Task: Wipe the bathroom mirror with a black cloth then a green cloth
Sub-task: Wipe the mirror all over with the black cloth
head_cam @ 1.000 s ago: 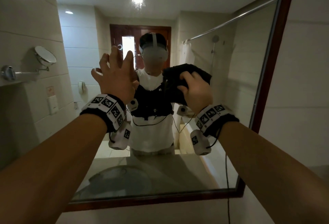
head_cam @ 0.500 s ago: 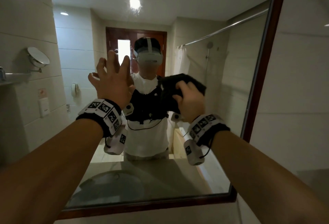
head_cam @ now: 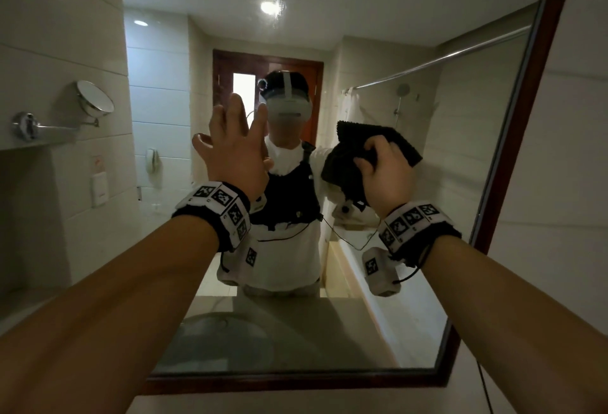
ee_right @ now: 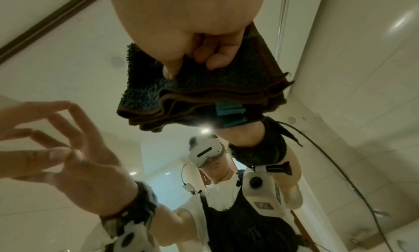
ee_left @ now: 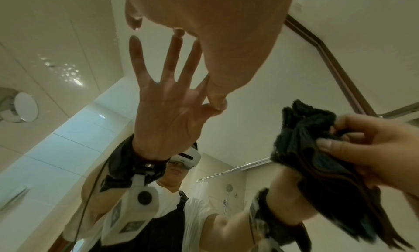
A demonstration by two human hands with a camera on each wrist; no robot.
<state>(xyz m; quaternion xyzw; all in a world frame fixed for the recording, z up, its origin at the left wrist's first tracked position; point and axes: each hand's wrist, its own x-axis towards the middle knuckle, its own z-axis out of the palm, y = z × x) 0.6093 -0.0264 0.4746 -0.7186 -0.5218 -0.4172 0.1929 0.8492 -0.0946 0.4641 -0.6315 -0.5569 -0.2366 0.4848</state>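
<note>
The bathroom mirror [head_cam: 424, 285], framed in dark red-brown wood, fills the head view. My right hand [head_cam: 386, 171] grips a bunched black cloth [head_cam: 345, 163] and holds it against the glass right of centre. The right wrist view shows thumb and curled fingers [ee_right: 211, 55] clamped on the folded cloth [ee_right: 199, 94]. My left hand [head_cam: 235, 147] is spread flat, left of the cloth, its fingertips touching the glass. In the left wrist view the palm [ee_left: 215, 32] meets its own reflection, and the cloth [ee_left: 303, 141] sits to the right.
A round shaving mirror [head_cam: 95, 101] on a swing arm sticks out from the left wall above a shelf [head_cam: 33, 145]. A wall switch [head_cam: 99, 188] is below it. The mirror's frame [head_cam: 526, 124] runs close to my right hand. A tiled wall [head_cam: 575, 216] lies beyond.
My right hand has slid the black cloth a little to the right across the glass. My left hand stays spread on the mirror. My head has tilted upward.
</note>
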